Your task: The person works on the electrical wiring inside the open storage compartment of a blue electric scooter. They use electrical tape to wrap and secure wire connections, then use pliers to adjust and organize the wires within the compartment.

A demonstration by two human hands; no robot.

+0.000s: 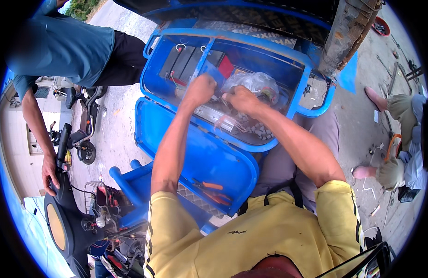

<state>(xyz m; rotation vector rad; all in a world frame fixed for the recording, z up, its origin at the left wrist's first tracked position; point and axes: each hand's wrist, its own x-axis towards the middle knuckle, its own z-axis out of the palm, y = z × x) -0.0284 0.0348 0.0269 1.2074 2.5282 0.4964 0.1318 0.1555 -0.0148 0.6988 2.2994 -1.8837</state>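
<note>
Both my hands are inside a blue metal compartment point(303, 88), close together above its contents. My left hand point(202, 90) is curled closed beside the blue divider bar. My right hand point(242, 98) has its fingers pressed together near a clear plastic bag point(255, 82). Whatever the fingers of either hand hold is too small or hidden to make out. Below them lie a silver finned metal box point(214, 117), a tangle of thin wires point(230, 122) and grey connector-like pieces point(261, 130). Dark battery-like blocks point(186, 61) fill the far left section, with a red piece point(226, 67) beside them.
The blue lid point(195, 148) hangs toward me, carrying orange-handled tools point(212, 186). A rusty post point(346, 37) rises at the far right. At left a person in a teal shirt point(75, 46) rests a hand on a vehicle's black seat point(61, 185). Another person's legs point(401, 109) show at right.
</note>
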